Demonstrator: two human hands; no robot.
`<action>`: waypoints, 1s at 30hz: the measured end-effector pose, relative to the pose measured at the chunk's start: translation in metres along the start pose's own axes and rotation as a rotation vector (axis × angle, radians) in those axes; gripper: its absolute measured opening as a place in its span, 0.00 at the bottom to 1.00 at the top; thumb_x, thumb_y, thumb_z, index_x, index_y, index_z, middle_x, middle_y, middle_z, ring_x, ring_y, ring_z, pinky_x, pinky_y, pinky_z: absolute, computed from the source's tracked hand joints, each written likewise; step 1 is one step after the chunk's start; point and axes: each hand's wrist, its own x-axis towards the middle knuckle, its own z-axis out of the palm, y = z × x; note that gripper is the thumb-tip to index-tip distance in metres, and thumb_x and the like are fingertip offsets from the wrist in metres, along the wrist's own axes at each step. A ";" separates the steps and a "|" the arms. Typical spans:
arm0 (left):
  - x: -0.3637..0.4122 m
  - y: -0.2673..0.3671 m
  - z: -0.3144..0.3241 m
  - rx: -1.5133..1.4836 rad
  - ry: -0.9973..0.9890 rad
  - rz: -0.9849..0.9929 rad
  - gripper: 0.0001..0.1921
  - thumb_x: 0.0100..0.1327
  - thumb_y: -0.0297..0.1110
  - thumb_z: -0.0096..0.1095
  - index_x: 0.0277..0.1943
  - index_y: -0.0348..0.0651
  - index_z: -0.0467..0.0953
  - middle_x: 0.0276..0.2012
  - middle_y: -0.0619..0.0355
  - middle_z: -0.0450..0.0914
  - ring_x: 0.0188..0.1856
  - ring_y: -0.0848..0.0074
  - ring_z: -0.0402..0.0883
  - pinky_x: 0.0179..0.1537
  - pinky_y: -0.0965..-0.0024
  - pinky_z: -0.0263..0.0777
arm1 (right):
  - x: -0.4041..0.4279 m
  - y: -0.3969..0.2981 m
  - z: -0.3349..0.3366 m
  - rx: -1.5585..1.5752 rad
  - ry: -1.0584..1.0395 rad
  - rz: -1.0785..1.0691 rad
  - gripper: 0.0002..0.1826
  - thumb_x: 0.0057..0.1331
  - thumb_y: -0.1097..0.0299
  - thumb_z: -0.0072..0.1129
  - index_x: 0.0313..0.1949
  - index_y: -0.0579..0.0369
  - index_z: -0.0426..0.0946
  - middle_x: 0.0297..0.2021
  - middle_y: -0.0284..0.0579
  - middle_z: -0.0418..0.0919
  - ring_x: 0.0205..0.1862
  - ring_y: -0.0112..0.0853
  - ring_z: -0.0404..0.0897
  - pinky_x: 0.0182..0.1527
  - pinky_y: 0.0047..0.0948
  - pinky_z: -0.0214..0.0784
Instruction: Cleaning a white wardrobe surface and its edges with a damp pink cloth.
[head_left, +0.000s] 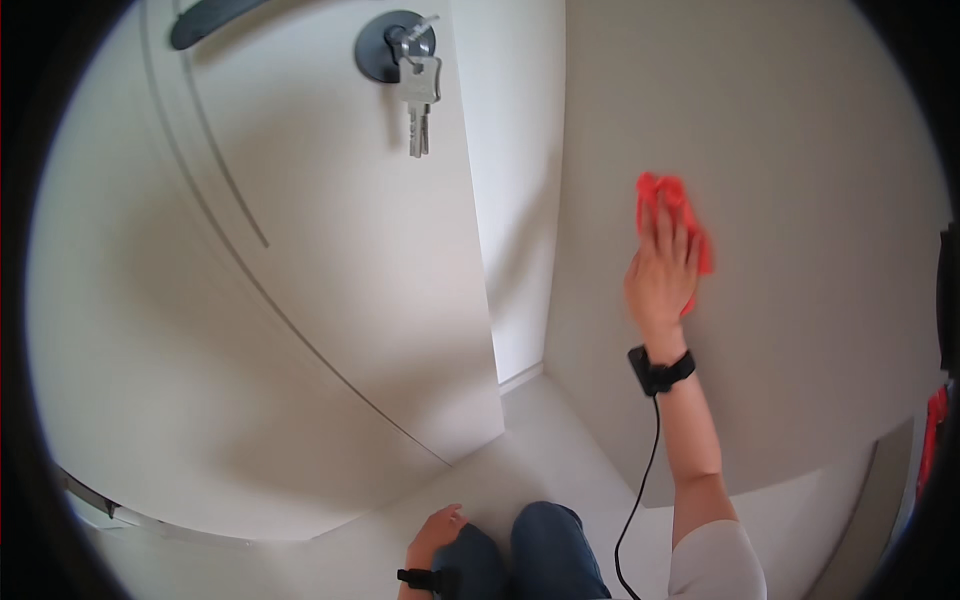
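Note:
My right hand (661, 277) lies flat with its fingers stretched over a red cloth (703, 251), pressing it against a smooth grey-beige panel (810, 225). A black wrist strap with a small device (660, 370) sits on that wrist, and a black cable hangs from it. Low in the view, my left hand (442, 525) rests by my left knee, with no object visible in it; its fingers are partly hidden. It wears a black wrist strap too (420, 578).
A light door (360, 262) with a dark handle (199, 24) stands at the left. Keys (418, 82) hang from its round dark lock. A white wall strip (517, 187) separates door and panel. My knees in blue jeans (551, 547) are above the pale floor (540, 427).

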 end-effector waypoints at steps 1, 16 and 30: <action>0.004 -0.002 -0.006 -0.011 -0.008 0.012 0.22 0.61 0.43 0.57 0.53 0.37 0.72 0.41 0.47 0.81 0.45 0.60 0.80 0.46 0.64 0.71 | 0.008 -0.003 -0.002 -0.015 0.003 -0.009 0.30 0.53 0.79 0.50 0.59 0.55 0.66 0.60 0.38 0.65 0.61 0.38 0.63 0.61 0.40 0.56; 0.097 0.013 -0.018 0.086 -0.067 0.131 0.26 0.61 0.47 0.56 0.55 0.37 0.69 0.48 0.44 0.77 0.51 0.54 0.75 0.51 0.62 0.68 | -0.357 0.101 0.125 0.028 -0.837 -0.485 0.33 0.57 0.72 0.47 0.65 0.50 0.57 0.62 0.39 0.63 0.65 0.33 0.57 0.69 0.37 0.42; 0.053 0.091 -0.010 0.015 -0.096 0.252 0.28 0.63 0.47 0.52 0.59 0.35 0.65 0.53 0.41 0.74 0.54 0.52 0.72 0.54 0.59 0.66 | -0.026 0.173 -0.141 -0.376 0.355 -0.137 0.36 0.56 0.76 0.51 0.66 0.37 0.59 0.68 0.34 0.54 0.69 0.38 0.53 0.67 0.40 0.47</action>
